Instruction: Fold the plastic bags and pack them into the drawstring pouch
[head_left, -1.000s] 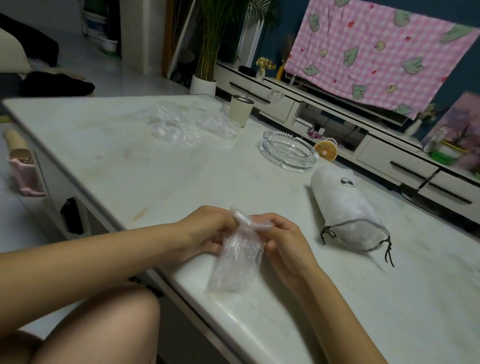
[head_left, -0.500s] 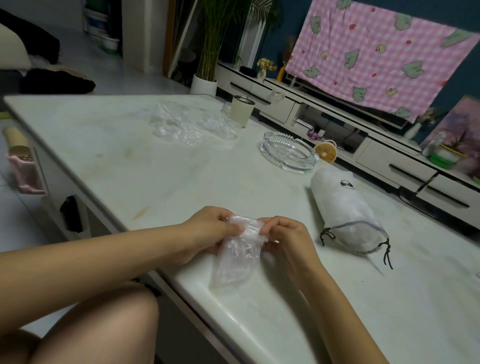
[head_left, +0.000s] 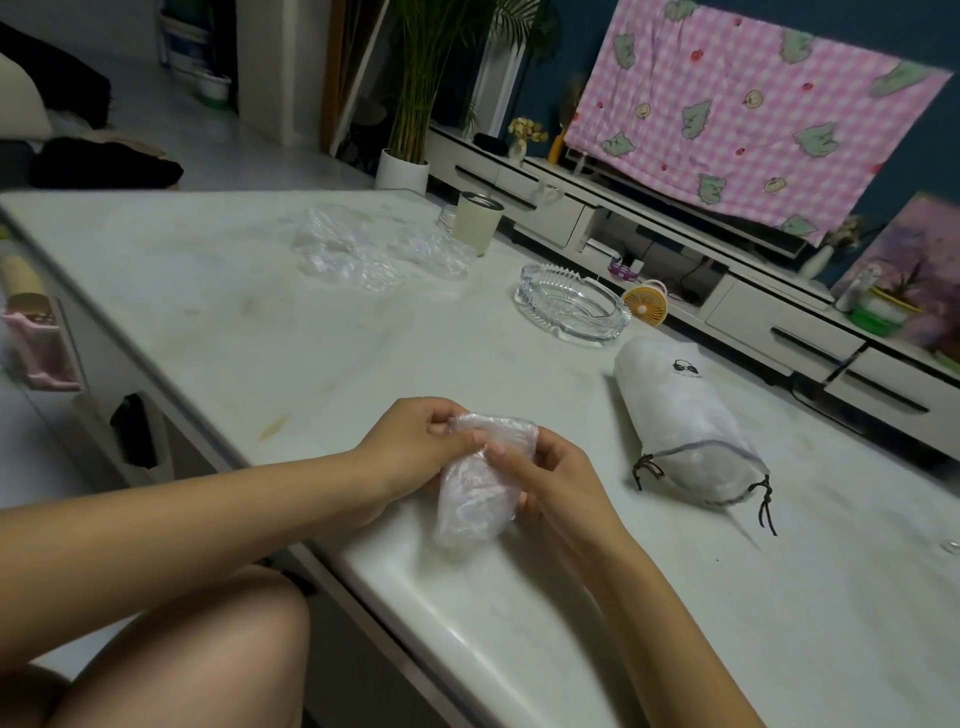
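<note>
The white translucent drawstring pouch (head_left: 685, 421) lies on its side on the pale marble-pattern table (head_left: 260, 338). It looks filled with crumpled clear plastic. Its mouth faces the near table edge, with a grey hem and black cords (head_left: 764, 506) trailing onto the table surface.

Left of the pouch and slightly nearer the person, both hands hold one crumpled clear plastic bag (head_left: 475, 499).
- The left hand (head_left: 415, 447) grips the bag's upper left part, with fingers and thumb curled onto the film.
- The right hand (head_left: 550, 483) pinches the bag's upper right part, with the thumb on the front face and curled fingers behind.
- The bag's top edge is bunched between the two hands. Its lower part hangs down to the table near the front edge; whether it rests on the surface cannot be told.

The bag and the pouch are apart, not touching.

Other items, located from the pouch:
- A clear cut-glass ashtray (head_left: 569, 301) sits just beyond the pouch's closed end.
- A small yellow round fan (head_left: 645, 307) shows behind the ashtray, past the far table edge.
- A loose heap of clear plastic bags (head_left: 363, 249) lies far beyond and to the left.
- A cream cylindrical cup (head_left: 478, 228) stands beside that heap, on the pouch side.
</note>
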